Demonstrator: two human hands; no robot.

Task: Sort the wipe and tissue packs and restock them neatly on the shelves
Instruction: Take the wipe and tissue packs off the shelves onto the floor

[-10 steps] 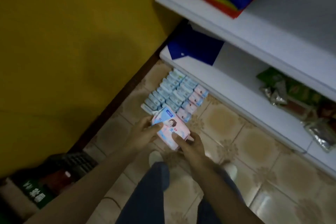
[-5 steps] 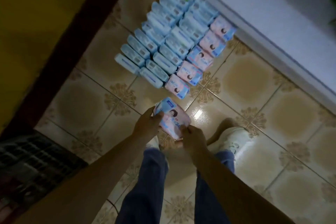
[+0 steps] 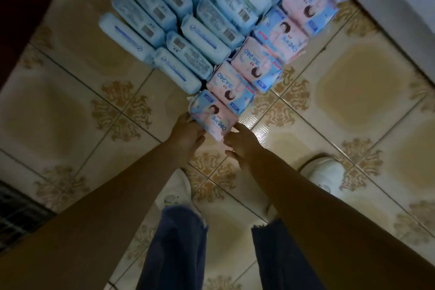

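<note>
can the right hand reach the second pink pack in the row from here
Probably yes: the right hand is at the edge of the nearest pink pack, and the second pink pack lies just beyond it, its top uncovered.

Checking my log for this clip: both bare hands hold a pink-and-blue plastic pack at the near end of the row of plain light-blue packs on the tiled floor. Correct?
Wrong row. In the head view the left hand and right hand hold the pink-and-blue plastic pack at the near end of the row of matching pink-and-blue packs on the tiled floor.
</note>
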